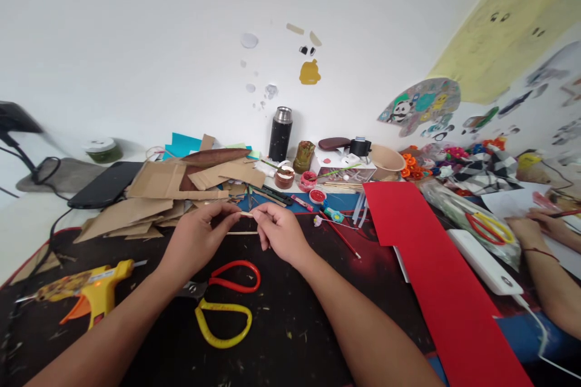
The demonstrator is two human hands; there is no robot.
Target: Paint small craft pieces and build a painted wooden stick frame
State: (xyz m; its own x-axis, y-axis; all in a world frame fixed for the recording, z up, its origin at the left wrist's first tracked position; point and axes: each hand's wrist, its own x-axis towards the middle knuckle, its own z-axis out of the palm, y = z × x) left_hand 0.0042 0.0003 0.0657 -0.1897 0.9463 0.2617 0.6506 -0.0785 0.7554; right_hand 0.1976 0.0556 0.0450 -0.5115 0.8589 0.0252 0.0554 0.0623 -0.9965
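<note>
My left hand (200,233) and my right hand (284,233) meet above the dark mat (290,320), both closed in a fingertip pinch. Between them they grip a short, thin pale stick (246,214), one end in each hand; the fingers cover much of it. Just below, another thin pale stick (242,233) lies on the mat. Nearer to me are scissors (222,343) with one red and one yellow handle, their blades partly behind my left forearm. A yellow glue gun (102,287) with an orange trigger rests to the left, its indicator light glowing.
Cardboard scraps (149,184) pile up behind my left hand. A black flask (281,136), small jars and a red pencil (340,234) are beyond my right. Red card (422,260) and a white power strip (483,263) lie right, near another person's arm (547,272).
</note>
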